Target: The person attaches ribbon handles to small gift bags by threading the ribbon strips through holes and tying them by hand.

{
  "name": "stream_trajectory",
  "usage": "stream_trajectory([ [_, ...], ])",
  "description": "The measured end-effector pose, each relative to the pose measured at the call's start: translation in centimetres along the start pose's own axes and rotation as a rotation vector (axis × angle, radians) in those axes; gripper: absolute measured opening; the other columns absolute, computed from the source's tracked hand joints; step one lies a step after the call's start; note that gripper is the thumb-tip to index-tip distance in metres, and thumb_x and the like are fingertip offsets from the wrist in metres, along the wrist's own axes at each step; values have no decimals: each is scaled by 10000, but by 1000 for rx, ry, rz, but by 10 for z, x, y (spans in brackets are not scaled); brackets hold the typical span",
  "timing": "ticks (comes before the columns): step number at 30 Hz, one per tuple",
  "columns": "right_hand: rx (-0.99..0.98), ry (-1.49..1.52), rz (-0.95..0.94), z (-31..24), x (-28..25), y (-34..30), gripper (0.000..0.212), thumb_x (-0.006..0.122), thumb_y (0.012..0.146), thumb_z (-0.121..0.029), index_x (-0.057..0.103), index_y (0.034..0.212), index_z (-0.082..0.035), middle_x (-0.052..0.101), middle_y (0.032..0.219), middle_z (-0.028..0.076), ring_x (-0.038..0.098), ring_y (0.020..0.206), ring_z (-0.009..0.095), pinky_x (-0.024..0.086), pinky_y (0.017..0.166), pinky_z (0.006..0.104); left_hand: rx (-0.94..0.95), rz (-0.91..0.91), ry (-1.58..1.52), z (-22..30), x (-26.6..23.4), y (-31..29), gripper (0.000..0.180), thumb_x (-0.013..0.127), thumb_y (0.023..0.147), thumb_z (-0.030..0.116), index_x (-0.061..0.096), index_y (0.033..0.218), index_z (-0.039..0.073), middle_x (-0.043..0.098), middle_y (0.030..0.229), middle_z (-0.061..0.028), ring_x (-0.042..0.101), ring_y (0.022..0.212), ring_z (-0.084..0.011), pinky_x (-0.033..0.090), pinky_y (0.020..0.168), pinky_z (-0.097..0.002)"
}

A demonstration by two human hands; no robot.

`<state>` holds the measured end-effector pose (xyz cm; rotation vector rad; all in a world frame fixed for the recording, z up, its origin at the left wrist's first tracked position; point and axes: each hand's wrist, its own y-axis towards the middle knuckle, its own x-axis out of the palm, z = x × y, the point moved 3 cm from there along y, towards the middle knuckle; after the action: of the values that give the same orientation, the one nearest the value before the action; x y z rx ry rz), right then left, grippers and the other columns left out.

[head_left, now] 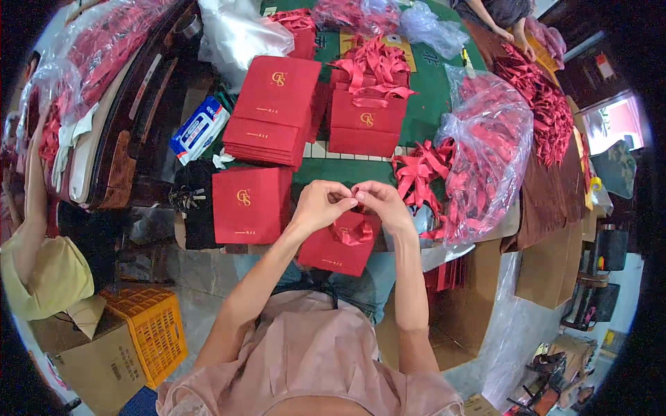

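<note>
Both forearms rise from the lower edge and converge over a small red paper bag [341, 248] that hangs just in front of the person's lap, at the near edge of the green table [423, 90]. On the left side of the view sit an orange plastic crate [151, 331] on the floor and, higher up, a blue and white packet [199, 129]. Next comes a flat red bag [250, 205] lying just left of the hands, with a stack of folded red bags [272, 109] beyond it. The left hand [320, 206] is curled, fingertips pinched together at the bag's top edge, wrist bent inward. The right hand [381, 203] mirrors it, fingers closed in a pinch on the red ribbon handle [355, 232], knuckles touching the left hand's. Farther back stands a bag with ribbon bows [365, 118]. To the right, loose red ribbons [418, 171] lie beside a clear plastic sack of ribbons [485, 163].
</note>
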<state>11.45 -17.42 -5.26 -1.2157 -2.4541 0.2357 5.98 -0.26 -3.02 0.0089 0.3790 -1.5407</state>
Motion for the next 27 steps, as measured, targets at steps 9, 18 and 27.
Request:
stream_trajectory([
  [9, -293, -276, 104, -11, 11, -4, 117, 665, 948, -92, 697, 1006, 4, 659, 947, 13, 594, 896, 90, 478, 834, 257, 119, 43, -15, -5, 3, -4, 112, 746, 865, 93, 743, 902, -13, 712, 792, -40, 622, 692, -56, 490, 613, -239],
  [18, -168, -137, 41, -5, 12, -7, 111, 655, 957, -89, 689, 1023, -7, 684, 950, -3, 600, 871, 74, 485, 800, 244, 63, 16, -21, -11, 4, -8, 128, 746, 872, 107, 736, 901, -17, 706, 836, -30, 629, 728, -63, 508, 661, -240],
  [27, -131, 82, 298, -2, -12, -11, 147, 604, 1009, -186, 646, 1090, -71, 661, 966, -8, 640, 832, 77, 568, 694, 262, 216, 303, 163, -22, -4, -47, 605, 758, 858, 321, 492, 1326, 45, 630, 1127, -220, 617, 1075, -378, 503, 930, -463],
])
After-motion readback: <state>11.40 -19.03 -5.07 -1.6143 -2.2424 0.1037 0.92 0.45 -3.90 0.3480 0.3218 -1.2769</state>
